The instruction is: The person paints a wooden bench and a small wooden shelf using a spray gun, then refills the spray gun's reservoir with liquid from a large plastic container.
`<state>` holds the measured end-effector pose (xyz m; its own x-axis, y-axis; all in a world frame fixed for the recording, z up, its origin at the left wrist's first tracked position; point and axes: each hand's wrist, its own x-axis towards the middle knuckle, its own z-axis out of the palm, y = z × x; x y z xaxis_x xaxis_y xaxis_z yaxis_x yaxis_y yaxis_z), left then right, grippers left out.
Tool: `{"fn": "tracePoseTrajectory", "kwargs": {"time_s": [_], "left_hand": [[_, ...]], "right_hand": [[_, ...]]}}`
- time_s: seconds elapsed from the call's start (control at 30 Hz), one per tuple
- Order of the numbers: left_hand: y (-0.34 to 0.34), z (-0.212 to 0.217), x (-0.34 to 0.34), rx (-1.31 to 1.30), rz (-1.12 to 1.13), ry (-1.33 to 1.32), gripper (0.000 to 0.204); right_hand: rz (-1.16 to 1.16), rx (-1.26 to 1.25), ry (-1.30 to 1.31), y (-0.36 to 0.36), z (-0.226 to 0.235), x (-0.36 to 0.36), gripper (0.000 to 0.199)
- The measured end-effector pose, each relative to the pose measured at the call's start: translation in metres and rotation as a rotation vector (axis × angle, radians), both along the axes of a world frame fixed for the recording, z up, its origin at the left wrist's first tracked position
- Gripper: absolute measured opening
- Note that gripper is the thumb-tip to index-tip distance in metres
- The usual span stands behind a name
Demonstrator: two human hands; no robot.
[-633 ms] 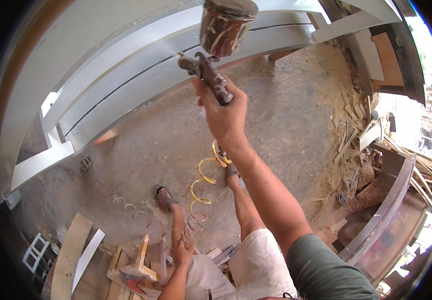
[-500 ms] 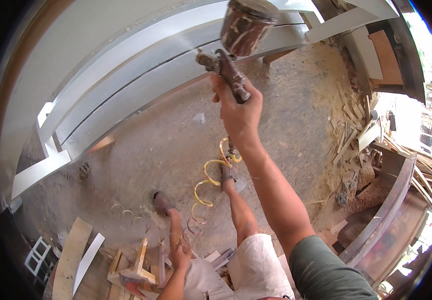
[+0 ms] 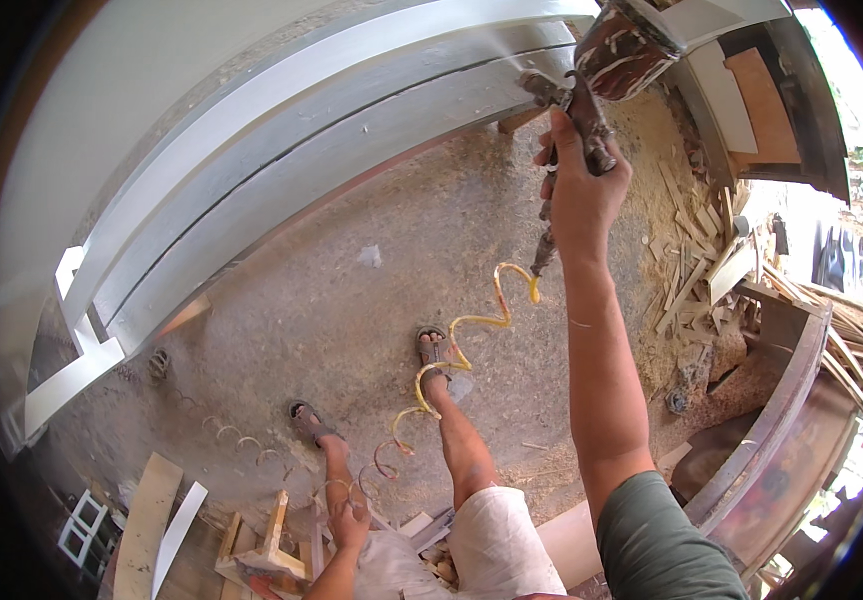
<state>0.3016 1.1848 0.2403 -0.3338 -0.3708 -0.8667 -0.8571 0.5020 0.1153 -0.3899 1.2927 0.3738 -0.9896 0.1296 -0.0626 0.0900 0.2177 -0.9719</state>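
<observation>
My right hand is raised at the upper right, its fingers wrapped round the handle of a paint-spattered spray gun. A reddish-brown cup streaked with paint sits on the gun. Pale mist fans from the nozzle toward a long slatted wooden bench, coated white and grey. From the gun's lower end a yellow coiled air hose runs down toward my legs. Low in the view, my left hand rests on my left knee, its fingers laid over it with nothing visible in them.
Wood offcuts and sawdust lie along the right side, near a curved wooden piece. A small wooden stool and loose boards stand at the lower left. The hose's coils trail across the concrete floor.
My right hand has carried the spray gun rightward along the bench, with mist still coming out. The hose has stretched to the right after it. My left hand stays on the knee.
</observation>
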Motion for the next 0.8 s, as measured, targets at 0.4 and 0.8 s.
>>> {"fn": "tracePoseTrajectory", "kwargs": {"time_s": [0.4, 0.8], "left_hand": [[0.004, -0.014, 0.003, -0.059, -0.120, 0.089, 0.038], [0.007, -0.005, -0.012, -0.032, -0.124, 0.066, 0.039]], "right_hand": [[-0.175, 0.161, 0.160, 0.060, 0.009, -0.056, 0.028], [-0.201, 0.215, 0.224, 0.062, -0.006, -0.060, 0.027]]}}
